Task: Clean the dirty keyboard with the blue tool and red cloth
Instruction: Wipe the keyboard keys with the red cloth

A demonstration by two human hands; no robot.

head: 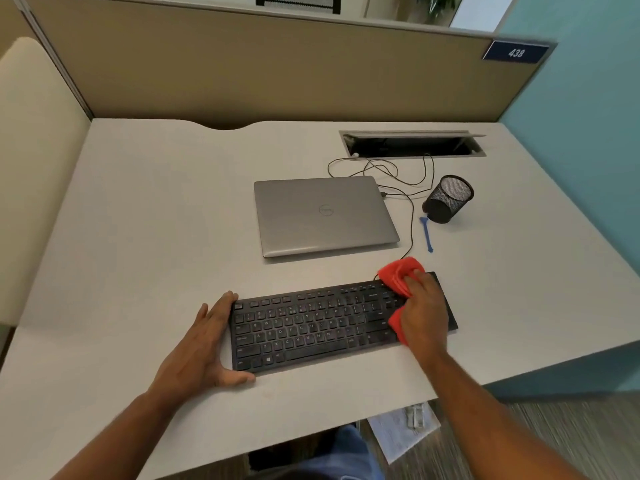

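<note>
A black keyboard [311, 323] lies across the near part of the white desk [156, 220]. My right hand [424, 311] presses a crumpled red cloth [398, 275] onto the keyboard's right end, covering the number pad. My left hand [204, 344] grips the keyboard's left edge, fingers along the far corner and thumb at the near corner. The blue tool [427, 233], a thin stick, lies loose on the desk beyond the keyboard's right end, apart from both hands.
A closed grey laptop [322, 214] sits behind the keyboard. A black mesh pen cup [448, 199] stands by the blue tool. Thin cables [412, 188] run from an open cable hatch [412, 143] to the laptop and keyboard. Partition walls close the desk's back and left.
</note>
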